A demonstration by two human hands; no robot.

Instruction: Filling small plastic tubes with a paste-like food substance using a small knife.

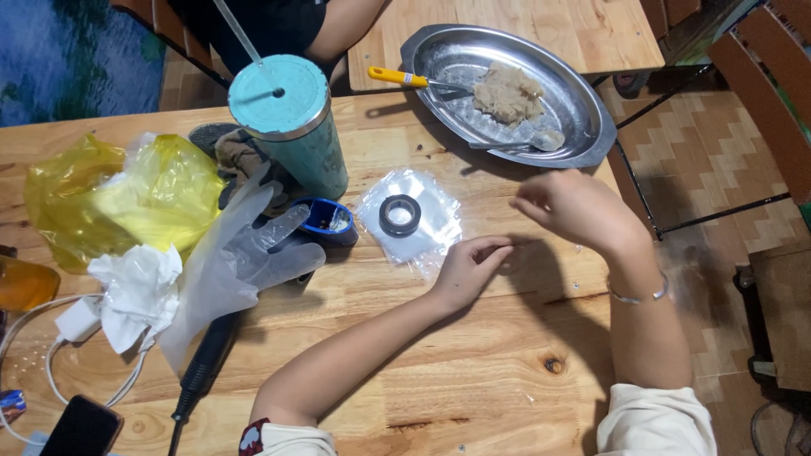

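Pinching clear film, left hand fingers closed; right hand fingers loosely curled, holding unclear.

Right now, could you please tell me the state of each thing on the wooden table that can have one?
Teal tumbler: upright, lid on, straw in.
Oval metal tray: holds pale dough, a spoon and a yellow-handled knife.
Black tape roll: flat on clear plastic.
Clear glove: lying limp.
Yellow bag: crumpled.
Left hand: fingers curled, resting on table.
Right hand: raised, fingers pinched.
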